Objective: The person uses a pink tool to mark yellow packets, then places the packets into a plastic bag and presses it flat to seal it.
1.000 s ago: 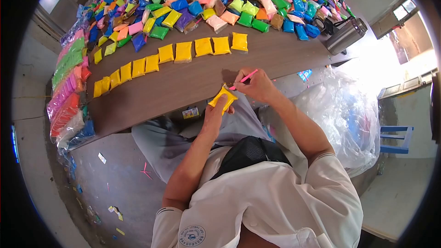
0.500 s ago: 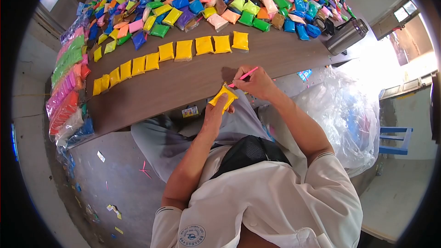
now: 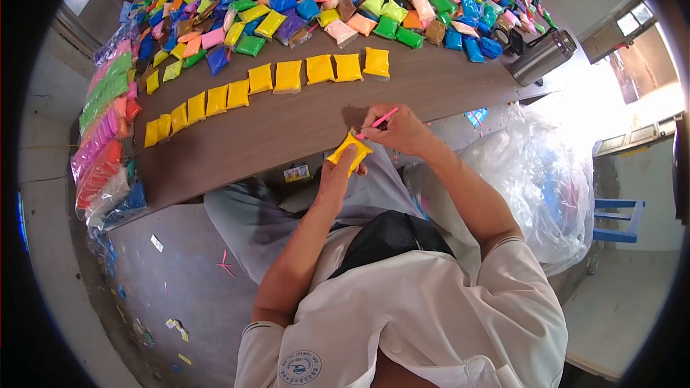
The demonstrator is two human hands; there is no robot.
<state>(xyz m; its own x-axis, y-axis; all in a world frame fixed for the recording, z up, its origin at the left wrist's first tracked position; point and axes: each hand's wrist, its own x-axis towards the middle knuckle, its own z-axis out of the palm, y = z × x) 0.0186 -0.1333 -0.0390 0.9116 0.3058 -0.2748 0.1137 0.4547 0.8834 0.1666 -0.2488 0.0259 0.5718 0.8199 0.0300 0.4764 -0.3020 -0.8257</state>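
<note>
My left hand (image 3: pixel 343 167) is closed on a small yellow packet (image 3: pixel 351 149), its thumb lying across the front. Between the fingers of my right hand (image 3: pixel 399 129) is a thin pink stick (image 3: pixel 386 116), whose lower end meets the packet's top corner. Both hands are just off the near edge of the brown table (image 3: pixel 287 118), above my lap. On the table, a curved row of similar yellow packets (image 3: pixel 288 76) runs from the left up towards the middle. What the stick's tip does at the corner is too small to make out.
A big heap of colourful packets (image 3: pixel 309 7) covers the table's far side. Bagged packets (image 3: pixel 104 136) line the left edge. A steel flask (image 3: pixel 544 57) lies at the right, above a large clear plastic bag (image 3: pixel 532 187). A blue stool (image 3: pixel 618 220) stands farther right.
The pink stick has tilted and shifted slightly left and down, with my right hand moving a little. My left hand and the yellow packet stay nearly in place.
</note>
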